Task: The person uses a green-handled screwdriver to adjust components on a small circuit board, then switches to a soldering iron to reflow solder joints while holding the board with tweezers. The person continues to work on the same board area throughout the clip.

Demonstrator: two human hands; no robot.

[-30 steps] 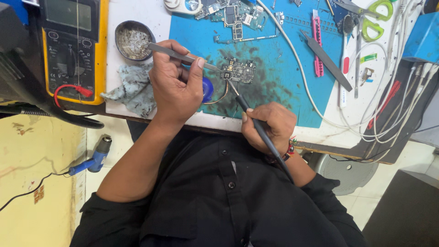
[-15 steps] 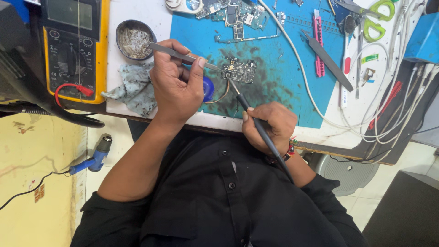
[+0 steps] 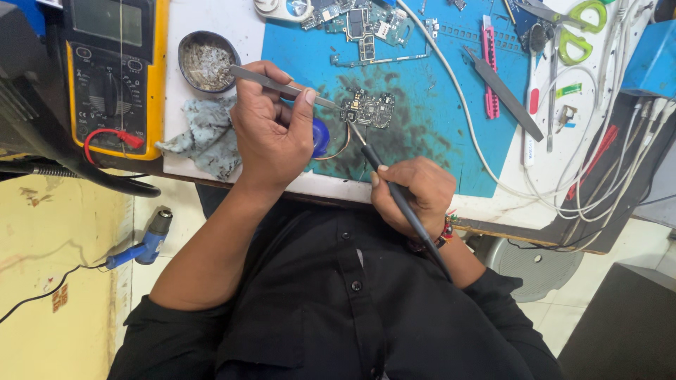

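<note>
Here your left hand (image 3: pixel 271 134) is pinching tweezers (image 3: pixel 282 86) to steady the small board (image 3: pixel 370 109), while your right hand (image 3: pixel 412 193) is gripping the soldering iron (image 3: pixel 394 193) like a pen.

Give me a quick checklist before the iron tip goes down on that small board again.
1. Tweezers gripped in the left hand, tips at the edge of the small circuit board: ok.
2. Soldering iron held like a pen in the right hand, tip at the board's lower left corner: ok.
3. Board lying flat on the blue mat: ok.
4. Tip actually touching a pad: cannot tell, too small.
5. Thin wire curling beside the tip, possibly in its path: not ok.
6. Tin of metal wool within reach, beside the cloth: ok.
</note>
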